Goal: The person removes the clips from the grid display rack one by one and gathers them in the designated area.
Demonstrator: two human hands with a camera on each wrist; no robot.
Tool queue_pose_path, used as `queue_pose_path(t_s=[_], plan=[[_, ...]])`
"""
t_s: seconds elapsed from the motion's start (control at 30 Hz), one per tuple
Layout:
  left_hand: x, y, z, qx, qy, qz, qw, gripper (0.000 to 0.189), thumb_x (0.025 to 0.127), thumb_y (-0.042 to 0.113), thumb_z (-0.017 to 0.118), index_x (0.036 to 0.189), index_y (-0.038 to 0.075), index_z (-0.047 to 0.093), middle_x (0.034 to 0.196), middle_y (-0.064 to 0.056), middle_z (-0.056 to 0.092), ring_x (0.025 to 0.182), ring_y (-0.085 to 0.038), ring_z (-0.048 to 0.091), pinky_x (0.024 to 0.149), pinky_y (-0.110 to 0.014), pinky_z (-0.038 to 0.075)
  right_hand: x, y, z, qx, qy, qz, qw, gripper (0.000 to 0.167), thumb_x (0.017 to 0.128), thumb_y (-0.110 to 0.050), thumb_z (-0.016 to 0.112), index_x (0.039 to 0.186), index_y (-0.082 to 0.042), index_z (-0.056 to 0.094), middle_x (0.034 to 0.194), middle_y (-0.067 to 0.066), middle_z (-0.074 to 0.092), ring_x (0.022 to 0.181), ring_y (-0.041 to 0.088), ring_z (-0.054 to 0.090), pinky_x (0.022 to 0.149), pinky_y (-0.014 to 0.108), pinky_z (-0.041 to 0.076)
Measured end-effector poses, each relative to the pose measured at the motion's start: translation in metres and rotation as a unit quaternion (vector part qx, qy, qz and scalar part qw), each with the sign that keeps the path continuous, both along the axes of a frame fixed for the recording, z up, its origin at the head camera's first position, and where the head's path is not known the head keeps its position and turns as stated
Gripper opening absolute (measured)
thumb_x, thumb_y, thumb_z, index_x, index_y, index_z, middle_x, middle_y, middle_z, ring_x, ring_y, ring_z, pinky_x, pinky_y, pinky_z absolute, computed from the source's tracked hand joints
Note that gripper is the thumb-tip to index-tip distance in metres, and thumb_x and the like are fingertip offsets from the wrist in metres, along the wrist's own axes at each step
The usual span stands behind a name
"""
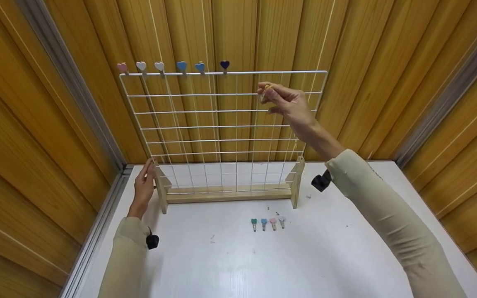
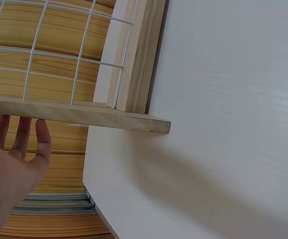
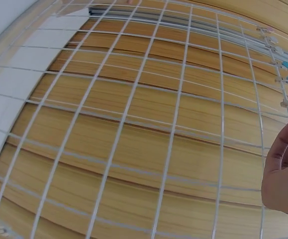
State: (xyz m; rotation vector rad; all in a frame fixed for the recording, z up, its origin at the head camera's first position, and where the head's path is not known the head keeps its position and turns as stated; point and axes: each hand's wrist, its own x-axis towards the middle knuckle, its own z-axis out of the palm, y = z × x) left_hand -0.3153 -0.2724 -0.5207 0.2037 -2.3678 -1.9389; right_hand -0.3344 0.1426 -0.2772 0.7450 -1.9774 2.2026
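Near the right half of a white wire grid panel (image 1: 184, 111), my right hand (image 1: 294, 107) pinches a small clip with a yellow heart (image 1: 268, 87) between thumb and fingers. Only the edge of that hand (image 3: 285, 174) enters the right wrist view, and the clip cannot be made out there. At the lower left, my left hand (image 1: 142, 188) rests its fingertips on the outer side of the grid's wooden stand (image 1: 162, 188). In the left wrist view the fingers (image 2: 43, 137) touch the wood without curling round it.
Along the grid's top wire sit heart clips: one pink (image 1: 122, 67), two white, two light blue, and one dark blue (image 1: 225, 64). On the white table (image 1: 230, 269), green (image 1: 254, 222), blue, pink and white heart clips lie in a row before the stand. Wood-panelled walls surround the table.
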Motion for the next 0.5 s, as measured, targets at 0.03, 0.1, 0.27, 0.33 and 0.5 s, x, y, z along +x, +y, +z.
queue_pose_path(t_s=[0.03,0.1,0.27,0.33,0.5], plan=[[0.000,0.001,0.000,0.001,-0.001,0.001,1.0000,0.059,0.110,0.051,0.030,0.165,0.034,0.016,0.172,-0.008,0.017,0.156,-0.035,0.025,0.119,-0.057,0.037,0.002,0.005,-0.004,0.006,0.000,-0.003,1.0000,0.029,0.105,-0.012,0.057,0.128,-0.001,0.070,0.110,-0.001,0.074,0.096,0.012,0.065,0.074,0.022,0.056],[0.000,0.002,-0.001,0.001,-0.003,0.002,1.0000,0.059,0.110,0.051,0.030,0.165,0.034,0.016,0.172,-0.008,0.017,0.156,-0.035,0.024,0.119,-0.058,0.036,0.007,0.014,-0.011,0.013,-0.007,-0.006,0.9999,0.027,0.105,-0.012,0.058,0.127,-0.005,0.072,0.108,-0.003,0.073,0.097,0.011,0.065,0.075,0.022,0.057],[0.000,0.006,-0.003,-0.001,-0.005,0.007,1.0000,0.059,0.111,0.051,0.029,0.165,0.033,0.016,0.172,-0.008,0.016,0.157,-0.035,0.023,0.120,-0.057,0.035,0.014,0.033,-0.028,0.017,-0.030,-0.011,0.9994,0.029,0.104,-0.009,0.060,0.129,0.001,0.069,0.102,-0.002,0.075,0.093,0.010,0.068,0.074,0.022,0.059],[0.000,0.006,-0.003,-0.006,-0.005,0.006,0.9999,0.060,0.111,0.051,0.029,0.165,0.032,0.015,0.173,-0.008,0.016,0.157,-0.035,0.023,0.122,-0.057,0.033,0.016,0.039,-0.035,0.020,-0.035,-0.010,0.9991,0.029,0.103,-0.007,0.060,0.129,0.002,0.068,0.102,-0.002,0.075,0.091,0.010,0.068,0.073,0.022,0.059],[0.005,0.001,0.001,-0.018,-0.010,0.002,0.9998,0.061,0.110,0.054,0.029,0.165,0.033,0.014,0.173,-0.007,0.014,0.158,-0.036,0.019,0.123,-0.058,0.030,0.020,0.052,-0.057,0.057,-0.045,0.008,0.9973,0.023,0.103,-0.008,0.060,0.120,-0.012,0.075,0.105,-0.004,0.076,0.093,0.011,0.069,0.075,0.024,0.060]])
